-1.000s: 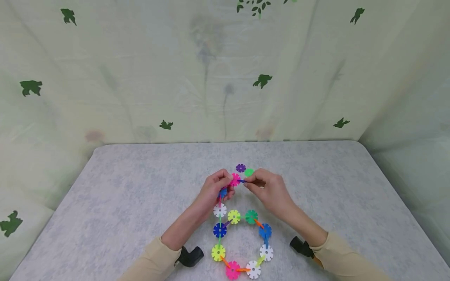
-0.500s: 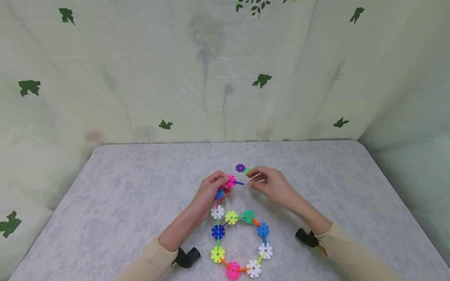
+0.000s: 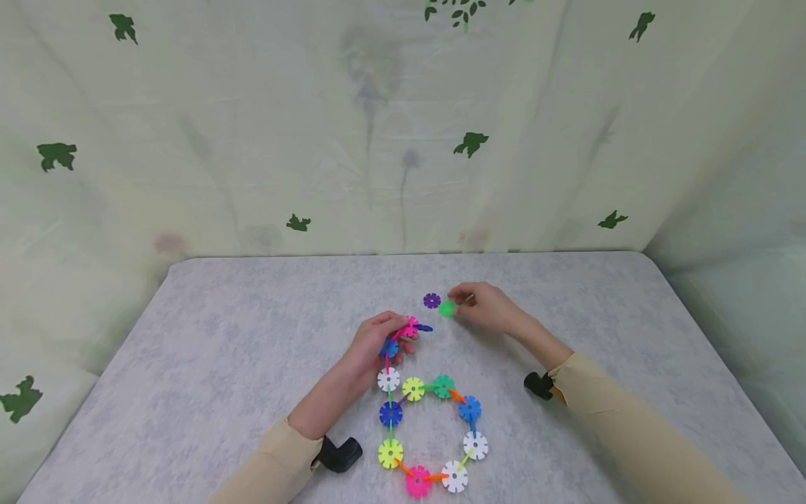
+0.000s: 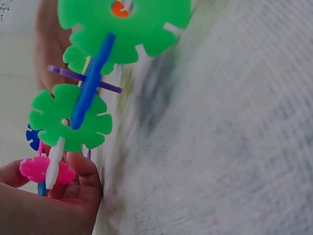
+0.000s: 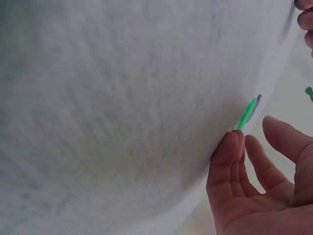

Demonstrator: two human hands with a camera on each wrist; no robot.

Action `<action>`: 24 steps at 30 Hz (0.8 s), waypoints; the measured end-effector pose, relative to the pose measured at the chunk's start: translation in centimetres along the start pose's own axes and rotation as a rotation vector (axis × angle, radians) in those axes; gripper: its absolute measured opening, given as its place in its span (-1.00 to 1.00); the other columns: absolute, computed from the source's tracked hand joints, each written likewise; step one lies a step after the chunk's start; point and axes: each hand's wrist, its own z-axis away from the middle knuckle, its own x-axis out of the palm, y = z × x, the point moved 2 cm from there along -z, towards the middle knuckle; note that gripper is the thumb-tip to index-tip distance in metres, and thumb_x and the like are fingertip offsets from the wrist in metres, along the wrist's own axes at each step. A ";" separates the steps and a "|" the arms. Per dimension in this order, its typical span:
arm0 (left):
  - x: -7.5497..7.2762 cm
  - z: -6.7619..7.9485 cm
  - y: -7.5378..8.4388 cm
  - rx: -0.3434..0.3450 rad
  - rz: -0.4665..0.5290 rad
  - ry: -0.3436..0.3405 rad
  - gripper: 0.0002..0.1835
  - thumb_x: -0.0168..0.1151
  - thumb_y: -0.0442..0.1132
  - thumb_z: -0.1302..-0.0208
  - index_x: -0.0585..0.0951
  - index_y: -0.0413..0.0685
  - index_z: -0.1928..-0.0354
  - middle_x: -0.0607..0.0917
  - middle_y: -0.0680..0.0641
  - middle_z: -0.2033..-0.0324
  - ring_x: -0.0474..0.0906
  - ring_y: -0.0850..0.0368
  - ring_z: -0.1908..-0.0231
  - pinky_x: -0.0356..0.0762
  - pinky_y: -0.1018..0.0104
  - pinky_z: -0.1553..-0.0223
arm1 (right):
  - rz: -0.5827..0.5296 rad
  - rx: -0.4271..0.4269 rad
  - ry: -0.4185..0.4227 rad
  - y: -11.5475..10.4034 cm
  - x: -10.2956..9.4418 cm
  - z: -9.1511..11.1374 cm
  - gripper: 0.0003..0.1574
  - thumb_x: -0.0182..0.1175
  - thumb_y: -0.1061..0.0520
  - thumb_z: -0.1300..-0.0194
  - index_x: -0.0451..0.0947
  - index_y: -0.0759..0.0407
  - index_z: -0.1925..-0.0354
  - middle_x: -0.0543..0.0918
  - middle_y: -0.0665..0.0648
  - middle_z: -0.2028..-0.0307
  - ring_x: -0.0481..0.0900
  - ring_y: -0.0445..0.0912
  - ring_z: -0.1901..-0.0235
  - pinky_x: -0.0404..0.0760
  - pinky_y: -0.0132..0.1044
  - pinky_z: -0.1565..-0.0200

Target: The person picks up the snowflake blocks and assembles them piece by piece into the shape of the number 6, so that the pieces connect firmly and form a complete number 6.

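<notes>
My left hand (image 3: pixel 376 348) pinches a pink notched plastic disc (image 3: pixel 410 325) at the upper end of a chain of such discs. A dark blue disc (image 3: pixel 425 327), seen edge-on, sticks out from its right side. Below, the chain joins a ring of coloured discs on the table, among them a yellow disc (image 3: pixel 390 454). Green discs (image 4: pixel 71 117) of the structure loom close in the left wrist view. My right hand (image 3: pixel 485 306) is at a loose light green disc (image 3: pixel 447 309); in the right wrist view its fingertips touch that green disc (image 5: pixel 247 113), with the thumb apart.
A loose purple disc (image 3: pixel 432 300) lies just left of the light green one. The grey table (image 3: pixel 252 315) ends at a pale curtain (image 3: pixel 403 175) printed with green leaves. Black wrist cameras (image 3: pixel 340 455) sit at both sleeves.
My right hand has let go of the dark blue disc and moved up and right to the light green disc. My left hand has shifted slightly left and down, still holding the pink disc.
</notes>
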 end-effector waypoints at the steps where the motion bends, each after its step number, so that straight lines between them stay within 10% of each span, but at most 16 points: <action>1: -0.1 -0.1 0.0 -0.013 0.015 -0.002 -0.82 0.12 -0.18 -0.44 0.58 -0.17 0.18 0.73 -0.19 0.31 0.63 0.09 0.46 0.45 0.34 0.50 | 0.006 -0.007 -0.008 0.0 0.0 -0.2 -0.59 0.22 0.25 -0.32 0.56 0.28 -0.13 0.64 0.20 0.05 0.58 0.05 0.05 0.56 -0.07 0.01; 13: -0.7 -0.7 -0.7 -0.038 0.120 -0.005 -0.77 0.17 -0.20 -0.40 0.56 -0.26 0.10 0.71 -0.14 0.37 0.61 0.10 0.47 0.51 0.35 0.49 | -0.003 0.056 -0.001 -0.1 0.5 -0.7 -0.73 0.33 0.25 -0.25 0.55 0.14 0.08 0.60 0.12 0.18 0.54 -0.02 0.18 0.54 -0.13 0.16; 24: -0.6 -0.3 -0.4 -0.019 0.091 0.038 -0.78 0.22 -0.23 -0.36 0.62 -0.26 0.10 0.71 -0.10 0.41 0.61 0.14 0.50 0.50 0.37 0.52 | -0.285 0.052 0.090 -1.4 1.5 2.0 -0.78 0.24 0.22 -0.33 0.61 0.26 0.06 0.68 0.11 0.36 0.66 -0.01 0.38 0.66 -0.20 0.27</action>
